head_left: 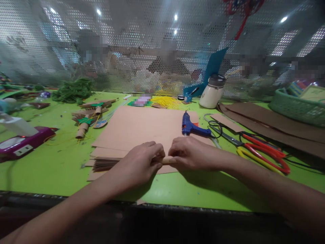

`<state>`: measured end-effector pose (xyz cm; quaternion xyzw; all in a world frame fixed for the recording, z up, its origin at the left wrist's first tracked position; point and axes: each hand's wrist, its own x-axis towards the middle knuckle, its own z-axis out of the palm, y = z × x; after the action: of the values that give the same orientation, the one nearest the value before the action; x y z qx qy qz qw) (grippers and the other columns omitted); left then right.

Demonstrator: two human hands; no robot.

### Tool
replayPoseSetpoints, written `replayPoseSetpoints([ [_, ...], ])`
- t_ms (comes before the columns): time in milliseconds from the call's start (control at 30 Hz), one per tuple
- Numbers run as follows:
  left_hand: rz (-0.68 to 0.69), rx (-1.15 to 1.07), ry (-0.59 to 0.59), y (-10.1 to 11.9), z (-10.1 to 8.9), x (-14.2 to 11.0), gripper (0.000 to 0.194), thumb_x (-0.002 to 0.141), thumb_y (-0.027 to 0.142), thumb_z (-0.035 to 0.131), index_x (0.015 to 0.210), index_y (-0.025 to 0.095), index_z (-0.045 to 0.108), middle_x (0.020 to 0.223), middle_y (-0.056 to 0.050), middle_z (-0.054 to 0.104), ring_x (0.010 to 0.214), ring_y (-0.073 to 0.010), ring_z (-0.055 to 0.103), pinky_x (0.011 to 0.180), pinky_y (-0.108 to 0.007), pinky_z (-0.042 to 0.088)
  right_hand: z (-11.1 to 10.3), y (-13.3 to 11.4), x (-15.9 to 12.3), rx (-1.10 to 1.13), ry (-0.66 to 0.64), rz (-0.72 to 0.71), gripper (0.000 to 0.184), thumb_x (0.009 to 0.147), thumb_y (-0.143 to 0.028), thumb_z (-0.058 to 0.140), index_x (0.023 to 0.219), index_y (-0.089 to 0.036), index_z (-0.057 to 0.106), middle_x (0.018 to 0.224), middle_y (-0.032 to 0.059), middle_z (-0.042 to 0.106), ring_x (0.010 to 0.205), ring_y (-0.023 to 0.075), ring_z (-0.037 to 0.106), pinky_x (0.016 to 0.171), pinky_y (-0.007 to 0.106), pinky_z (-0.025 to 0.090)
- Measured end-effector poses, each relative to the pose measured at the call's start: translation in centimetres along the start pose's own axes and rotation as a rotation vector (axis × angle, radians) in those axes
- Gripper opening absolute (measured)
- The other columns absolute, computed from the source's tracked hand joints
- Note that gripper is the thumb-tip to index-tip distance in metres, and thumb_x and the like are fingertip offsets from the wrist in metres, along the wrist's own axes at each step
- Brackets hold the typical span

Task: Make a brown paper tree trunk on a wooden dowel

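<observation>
Both my hands meet at the near edge of a stack of tan cardboard sheets [142, 127] on the green table [50, 169]. My left hand [142, 161] and my right hand [189, 154] are closed, fingers curled round a thin rolled tube of brown paper [167, 160] that shows between them. The roll lies across the front of the top sheet. Just beyond my right hand lies a blue glue gun [190, 127].
Red and yellow scissors [261, 150] lie to the right, near brown paper strips [274, 125] and a green basket [297, 106]. A white jar [212, 92] stands at the back. At the left lie brown paper figures [87, 117], green fibre [72, 89] and a purple device [22, 142]. Behind the perforated screen sit other people.
</observation>
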<state>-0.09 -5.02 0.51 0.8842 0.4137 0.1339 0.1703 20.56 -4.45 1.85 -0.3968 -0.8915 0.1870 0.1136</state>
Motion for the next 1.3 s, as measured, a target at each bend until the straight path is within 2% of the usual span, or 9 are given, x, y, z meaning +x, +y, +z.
replayPoseSetpoints([
  [233, -0.052, -0.02, -0.029, 0.7, -0.5, 0.3, 0.011, 0.089, 0.027, 0.055, 0.093, 0.02, 0.062, 0.083, -0.002, 0.061, 0.075, -0.0171, 0.054, 0.065, -0.027, 0.037, -0.6, 0.6, 0.3, 0.101, -0.141, 0.006, 0.057, 0.089, -0.064, 0.047, 0.074, -0.012, 0.069, 0.062, 0.0007, 0.058, 0.054, 0.0092, 0.043, 0.049, 0.023, 0.029],
  [333, -0.065, 0.023, -0.001, 0.7, -0.2, -0.1, 0.013, 0.089, 0.029, 0.055, 0.092, 0.018, 0.062, 0.085, -0.004, 0.06, 0.08, -0.0192, 0.054, 0.068, -0.029, 0.039, -0.8, 0.6, 0.4, 0.082, -0.169, -0.01, 0.058, 0.09, -0.064, 0.046, 0.078, -0.012, 0.069, 0.067, 0.0025, 0.062, 0.056, 0.0097, 0.045, 0.051, 0.023, 0.031],
  [433, -0.009, 0.093, 0.035, 0.4, 0.2, -0.5, 0.018, 0.092, 0.03, 0.052, 0.088, 0.017, 0.064, 0.088, -0.005, 0.059, 0.086, -0.0211, 0.054, 0.073, -0.032, 0.04, -0.8, 0.5, 0.4, 0.069, -0.157, -0.024, 0.057, 0.09, -0.063, 0.046, 0.081, -0.012, 0.07, 0.074, 0.0058, 0.067, 0.06, 0.0112, 0.05, 0.055, 0.023, 0.034],
  [533, 0.057, 0.136, 0.047, 0.1, 0.4, -0.8, 0.025, 0.095, 0.031, 0.047, 0.087, 0.017, 0.067, 0.088, -0.006, 0.058, 0.085, -0.0206, 0.054, 0.074, -0.032, 0.041, -0.7, 0.2, 0.2, 0.07, -0.122, -0.003, 0.054, 0.09, -0.063, 0.047, 0.084, -0.014, 0.07, 0.074, 0.0052, 0.068, 0.06, 0.0116, 0.052, 0.053, 0.023, 0.033],
  [667, 0.059, 0.146, 0.031, 0.0, 0.2, -0.6, 0.024, 0.094, 0.031, 0.049, 0.091, 0.017, 0.068, 0.087, -0.006, 0.06, 0.082, -0.0195, 0.056, 0.071, -0.03, 0.041, -0.5, 0.0, 0.0, -0.015, -0.063, 0.03, 0.052, 0.089, -0.063, 0.049, 0.083, -0.016, 0.069, 0.071, 0.0043, 0.067, 0.057, 0.0119, 0.05, 0.05, 0.024, 0.03],
  [867, 0.046, 0.154, -0.018, 0.3, -0.7, 0.1, 0.028, 0.095, 0.037, 0.049, 0.09, 0.019, 0.07, 0.082, -0.005, 0.063, 0.078, -0.0186, 0.058, 0.067, -0.028, 0.04, -0.1, 0.2, -0.2, -0.15, -0.009, -0.12, 0.04, 0.096, -0.043, 0.049, 0.08, -0.014, 0.071, 0.079, 0.0089, 0.065, 0.07, 0.0159, 0.054, 0.062, 0.028, 0.036],
  [1000, 0.052, 0.254, -0.011, 0.5, -1.0, 0.1, 0.039, 0.097, 0.042, 0.044, 0.083, 0.02, 0.073, 0.076, -0.006, 0.061, 0.074, -0.0189, 0.056, 0.062, -0.029, 0.036, 0.5, -0.1, -0.8, -0.276, 0.031, -0.133, 0.03, 0.096, -0.025, 0.051, 0.075, -0.014, 0.068, 0.08, 0.0088, 0.063, 0.077, 0.0177, 0.053, 0.069, 0.031, 0.037],
  [1133, 0.074, 0.301, 0.008, 0.3, -0.9, 0.1, 0.043, 0.097, 0.045, 0.042, 0.083, 0.02, 0.074, 0.078, -0.007, 0.06, 0.077, -0.0198, 0.055, 0.066, -0.03, 0.037, 1.3, -0.4, -1.5, -0.391, 0.096, -0.162, 0.019, 0.093, -0.023, 0.055, 0.081, -0.014, 0.066, 0.081, 0.0085, 0.061, 0.081, 0.0202, 0.049, 0.07, 0.034, 0.036],
  [1300, 0.074, 0.315, 0.005, 0.2, -0.8, 0.0, 0.045, 0.098, 0.045, 0.04, 0.081, 0.02, 0.073, 0.077, -0.007, 0.058, 0.074, -0.0187, 0.054, 0.062, -0.029, 0.034, 2.0, -0.5, -1.7, -0.385, 0.17, -0.209, 0.021, 0.095, -0.016, 0.047, 0.086, -0.013, 0.066, 0.08, 0.0082, 0.06, 0.078, 0.0199, 0.046, 0.069, 0.033, 0.035],
])
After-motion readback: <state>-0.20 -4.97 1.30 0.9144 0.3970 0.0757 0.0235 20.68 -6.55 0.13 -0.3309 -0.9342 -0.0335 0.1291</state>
